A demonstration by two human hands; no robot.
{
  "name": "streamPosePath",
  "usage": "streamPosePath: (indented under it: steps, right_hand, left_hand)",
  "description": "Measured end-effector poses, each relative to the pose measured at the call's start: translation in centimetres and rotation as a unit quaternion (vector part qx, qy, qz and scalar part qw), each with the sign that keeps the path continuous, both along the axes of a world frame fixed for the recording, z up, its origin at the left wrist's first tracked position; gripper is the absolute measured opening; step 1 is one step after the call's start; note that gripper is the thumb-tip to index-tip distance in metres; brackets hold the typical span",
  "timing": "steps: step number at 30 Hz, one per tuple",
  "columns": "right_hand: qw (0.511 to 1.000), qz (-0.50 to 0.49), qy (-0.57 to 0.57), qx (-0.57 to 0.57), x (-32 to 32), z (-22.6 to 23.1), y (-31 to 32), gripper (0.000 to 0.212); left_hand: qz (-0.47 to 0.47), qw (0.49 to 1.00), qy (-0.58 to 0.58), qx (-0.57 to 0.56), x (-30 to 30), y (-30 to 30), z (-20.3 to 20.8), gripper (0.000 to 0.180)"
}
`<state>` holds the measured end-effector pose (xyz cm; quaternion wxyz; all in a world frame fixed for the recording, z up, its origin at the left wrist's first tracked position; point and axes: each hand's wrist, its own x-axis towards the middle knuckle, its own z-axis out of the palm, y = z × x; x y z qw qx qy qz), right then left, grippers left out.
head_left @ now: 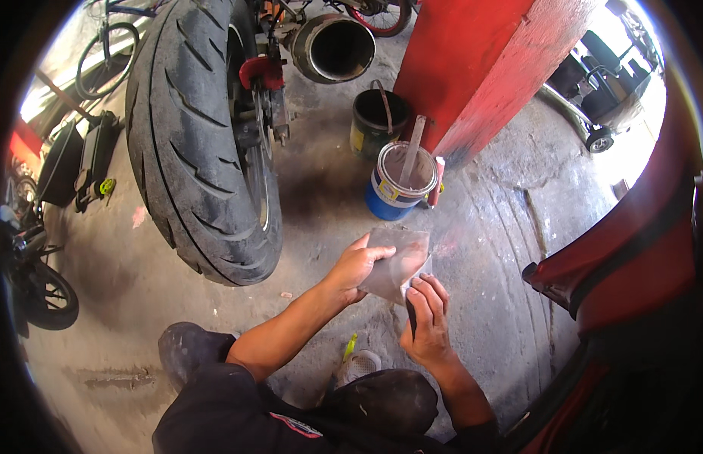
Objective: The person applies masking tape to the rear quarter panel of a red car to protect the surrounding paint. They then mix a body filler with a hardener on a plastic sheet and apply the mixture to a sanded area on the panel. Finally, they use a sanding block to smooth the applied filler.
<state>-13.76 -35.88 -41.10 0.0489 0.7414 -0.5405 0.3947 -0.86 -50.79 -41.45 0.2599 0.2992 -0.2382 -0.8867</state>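
My left hand (353,268) grips a flat, grey, squarish sheet (400,246) by its left side, thumb on top and fingers underneath. At the sheet's lower right, my right hand (429,321) is closed on a thin piece with a pale edge and a dark underside, pressed to or lying over the sheet's edge. I cannot make out its kind. Beyond my hands stands a blue paint can (387,206) with a flat stick (413,151) leaning in it. Behind the can is a black bucket (366,125) with a handle.
A large motorcycle tyre (192,144) rises on the left, with an exhaust muffler (310,49) beside it. A red pillar (472,68) stands behind the cans. Red bodywork (631,257) closes in on the right. A yellow-green tool (350,346) lies by my shoe.
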Motion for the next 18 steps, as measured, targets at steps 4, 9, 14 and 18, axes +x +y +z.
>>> streamPosePath:
  steps: [4, 9, 14, 18]
  right_hand:
    - [0.974, -0.043, 0.084, 0.205, -3.7, -3.1, 2.0, 0.063]
    - [0.971, -0.181, -0.106, 0.117, -4.4, 0.5, 0.8, 0.061]
    - [0.976, -0.087, -0.162, 0.119, -1.8, 0.9, -1.7, 0.052]
    - [0.983, -0.016, -0.129, 0.131, -0.6, 0.0, -1.5, 0.049]
  left_hand:
    - [-0.010, 0.997, -0.075, 0.021, 0.4, -0.4, 1.1, 0.060]
    - [-0.031, 0.891, -0.210, -0.401, 0.7, -0.1, -0.3, 0.062]
    - [-0.093, 0.839, -0.260, -0.468, -0.2, 3.1, 4.2, 0.050]
    - [0.072, 0.836, -0.247, -0.485, -0.1, 2.9, 2.8, 0.039]
